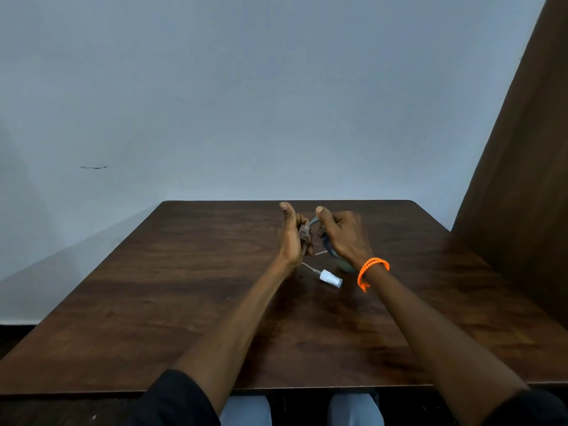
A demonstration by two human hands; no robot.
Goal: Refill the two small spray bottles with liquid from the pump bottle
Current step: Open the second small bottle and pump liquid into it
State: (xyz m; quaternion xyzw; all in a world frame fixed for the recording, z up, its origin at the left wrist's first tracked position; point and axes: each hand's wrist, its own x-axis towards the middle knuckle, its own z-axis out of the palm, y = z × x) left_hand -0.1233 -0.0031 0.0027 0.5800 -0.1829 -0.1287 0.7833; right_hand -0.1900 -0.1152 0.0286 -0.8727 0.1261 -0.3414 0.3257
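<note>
A: We begin on the left. What do we see of that arm?

B: We see it reach forward from a dark sleeve (172, 398) over the wooden table (153, 287), forearm bare, wrist turned so the palm faces inward. The left hand (290, 238) stands on edge, thumb straight up.

A: And how closed is it?

B: The fingers curl around a small spray bottle (305, 233), clear and uncapped; we can make out its threaded neck at the top, above the curled fingers. The hand grips it upright, clear of the table.

A: Moving right of that bottle?

B: Just beside it is the right hand (342, 235), knuckles toward us, thumb up. It is wrapped around the pump bottle (329, 252), a bluish body mostly hidden under the palm. A pale spout juts from the top of the fist toward the small bottle's neck; we cannot tell whether it touches. How hard the hand presses we cannot tell either.

A: Anything lower down?

B: Nearer us than the small bottle, a white spray head (330, 277) lies on its side on the table, its thin tube trailing back toward the left wrist. A second thin pale tube shows between the two hands.

A: And the right arm?

B: It stretches forward like the left one, bare to the sleeve, with an orange bracelet (372, 267) at the wrist, just right of the spray head.

A: The second small bottle?

B: We cannot pick it out.
</note>
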